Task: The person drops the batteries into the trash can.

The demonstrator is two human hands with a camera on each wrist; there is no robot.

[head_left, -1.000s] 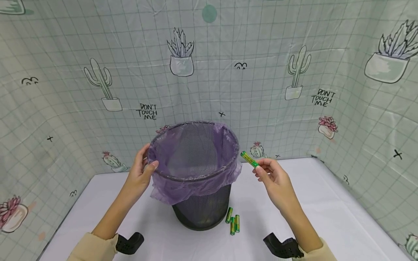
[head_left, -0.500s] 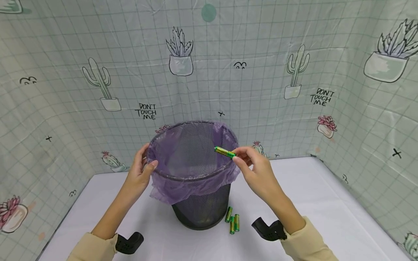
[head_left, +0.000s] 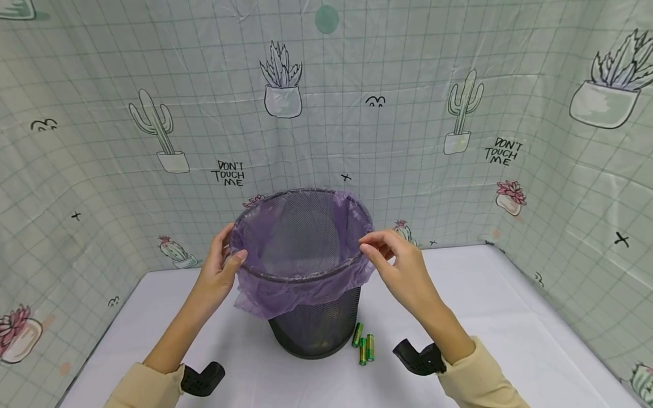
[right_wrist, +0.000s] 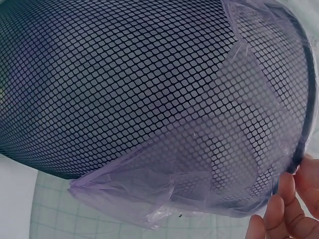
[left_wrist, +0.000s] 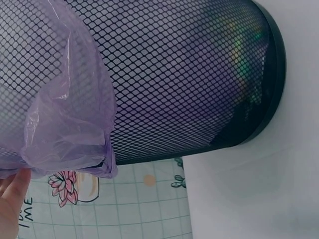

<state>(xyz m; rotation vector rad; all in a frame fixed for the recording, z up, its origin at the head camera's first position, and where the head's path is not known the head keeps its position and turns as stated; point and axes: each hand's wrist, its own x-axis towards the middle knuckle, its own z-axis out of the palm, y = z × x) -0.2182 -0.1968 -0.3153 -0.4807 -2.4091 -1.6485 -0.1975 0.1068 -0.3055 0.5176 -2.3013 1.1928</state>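
Observation:
In the head view a black mesh wastebasket [head_left: 313,334] stands upright, lined with a purple bag [head_left: 293,297] folded over its rim. My left hand [head_left: 219,266] grips the rim at the left, thumb inside and fingers outside. At the right side of the rim is my right hand [head_left: 403,272], fingers loosely bent and thumb tip near the index tip, with nothing between them. The right wrist view has these fingers [right_wrist: 275,211] close beside the rim and liner. Several green batteries [head_left: 363,351] lie by the basket's base.
Blurred green and yellow shapes [left_wrist: 244,59] show through the mesh near the basket's bottom in the left wrist view. A white cloth [head_left: 439,351] covers the table. Behind and at the sides hangs a grid-patterned curtain [head_left: 326,141] with cactus drawings.
My right hand has moved left to the rim with a battery and let it go over the basket; the battery is now out of sight. My left hand has stayed on the rim.

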